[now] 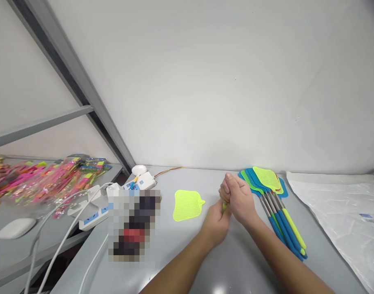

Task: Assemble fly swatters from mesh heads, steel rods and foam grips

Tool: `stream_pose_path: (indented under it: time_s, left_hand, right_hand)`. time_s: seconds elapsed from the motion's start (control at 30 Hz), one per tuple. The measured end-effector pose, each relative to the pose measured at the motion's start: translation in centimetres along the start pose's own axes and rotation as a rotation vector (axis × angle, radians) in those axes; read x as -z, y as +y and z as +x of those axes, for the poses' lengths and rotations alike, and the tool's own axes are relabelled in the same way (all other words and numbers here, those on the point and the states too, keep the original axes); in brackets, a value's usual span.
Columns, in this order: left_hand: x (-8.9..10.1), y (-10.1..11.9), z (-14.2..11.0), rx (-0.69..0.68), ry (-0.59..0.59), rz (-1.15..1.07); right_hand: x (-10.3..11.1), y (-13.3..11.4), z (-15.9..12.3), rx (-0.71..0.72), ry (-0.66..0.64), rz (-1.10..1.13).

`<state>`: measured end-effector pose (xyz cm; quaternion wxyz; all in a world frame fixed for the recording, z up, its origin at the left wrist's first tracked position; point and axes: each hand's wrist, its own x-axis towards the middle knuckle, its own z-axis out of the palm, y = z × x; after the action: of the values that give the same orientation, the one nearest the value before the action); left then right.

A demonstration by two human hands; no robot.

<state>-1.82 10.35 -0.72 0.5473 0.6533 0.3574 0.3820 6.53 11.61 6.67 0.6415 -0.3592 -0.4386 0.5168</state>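
Observation:
My left hand [217, 222] and my right hand [237, 198] are closed together over the middle of the grey table [187, 261], both gripping a thin yellow-green handle [224, 206] of which only a sliver shows between them. A loose yellow-green mesh swatter head [187, 205] lies flat on the table just left of my hands. To the right, a stack of several finished fly swatters [274, 200] with blue and yellow-green heads, metal rods and coloured grips lies fanned out.
A white plastic sheet [340, 212] covers the table's right side. Power strips [93, 212], white cables and a blurred-out object [133, 224] sit at left. A neighbouring table holds a pile of pink packaged items [43, 179] and a white puck-shaped item [15, 228]. The wall rises close behind.

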Motion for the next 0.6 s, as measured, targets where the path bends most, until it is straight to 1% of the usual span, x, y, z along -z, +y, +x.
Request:
stream_pose_path:
  time_s: [0.17,0.33,0.5,0.6]
  left_hand:
    - [0.07,0.20,0.01,0.017,-0.012,-0.008]
    - [0.09,0.45,-0.26,0.021,0.011,0.012]
    - [0.05,0.46,-0.51,0.013,0.037,-0.033]
    - [0.02,0.42,-0.47,0.005,0.040,-0.042]
  right_hand:
    - [0.48,0.61,-0.02,-0.004,0.008,0.001]
    - [0.57,0.92,-0.17,-0.019,0.067,0.018]
    - [-0.07,1.00,-0.35,-0.027,0.016,-0.053]
    - [-0.22,0.97,-0.39,-0.032,0.011,-0.075]
